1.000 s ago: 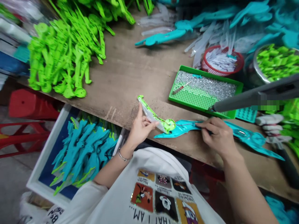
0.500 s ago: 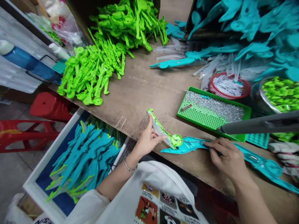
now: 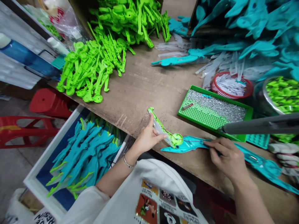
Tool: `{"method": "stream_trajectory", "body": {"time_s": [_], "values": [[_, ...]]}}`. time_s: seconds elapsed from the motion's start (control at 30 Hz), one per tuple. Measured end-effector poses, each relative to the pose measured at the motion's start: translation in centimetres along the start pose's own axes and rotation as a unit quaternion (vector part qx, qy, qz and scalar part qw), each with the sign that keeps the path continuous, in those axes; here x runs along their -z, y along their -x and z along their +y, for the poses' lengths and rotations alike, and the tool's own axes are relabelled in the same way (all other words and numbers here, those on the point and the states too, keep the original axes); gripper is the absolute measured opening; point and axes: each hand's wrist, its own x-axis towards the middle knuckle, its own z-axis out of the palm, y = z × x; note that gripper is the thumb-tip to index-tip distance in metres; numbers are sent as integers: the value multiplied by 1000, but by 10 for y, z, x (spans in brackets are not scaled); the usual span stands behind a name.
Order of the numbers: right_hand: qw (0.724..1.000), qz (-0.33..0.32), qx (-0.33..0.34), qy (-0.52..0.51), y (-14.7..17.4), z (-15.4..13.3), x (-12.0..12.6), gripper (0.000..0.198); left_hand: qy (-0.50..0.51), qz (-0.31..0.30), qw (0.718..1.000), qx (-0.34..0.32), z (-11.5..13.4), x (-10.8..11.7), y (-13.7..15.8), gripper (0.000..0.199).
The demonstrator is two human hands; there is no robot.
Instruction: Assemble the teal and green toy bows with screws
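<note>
A lime-green plastic arm (image 3: 163,127) with a round end lies along a translucent strip (image 3: 160,129), both gripped between the thumb and fingers of my left hand (image 3: 149,137). The round end rests on the tip of a long teal plastic part (image 3: 189,144) at the table's front edge. From the green disc a thin reddish line, like a cord or wire, runs along the teal part to the fingertips of my right hand (image 3: 225,155). That hand is closed over the middle of the teal part; whether it also pinches the line I cannot tell.
Loose green arms (image 3: 88,71) are heaped at the left. A green tray (image 3: 202,119) holds metal pins and a screwdriver. Behind it are a red basket (image 3: 215,88) and piled teal parts (image 3: 259,25). A grey bar (image 3: 257,125) juts in from the right. Assembled pieces fill a box (image 3: 44,183) below.
The view has shifted very slightly. Both hands keep their places on the green and teal parts, with no clear movement of either.
</note>
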Motion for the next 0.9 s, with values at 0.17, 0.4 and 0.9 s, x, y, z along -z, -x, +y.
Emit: {"method": "stream_trajectory", "body": {"time_s": [0.17,0.4,0.9], "values": [[1000,-14,14,14,-2,0,1,20,-122,-24,992,-1,14,1,8,111],[1000,-22,12,17,-4,-1,3,17,-222,218,934,-173,48,82,-76,53],[1000,-13,-5,20,-5,-3,-1,14,-445,351,818,-97,63,161,-193,33]]}}
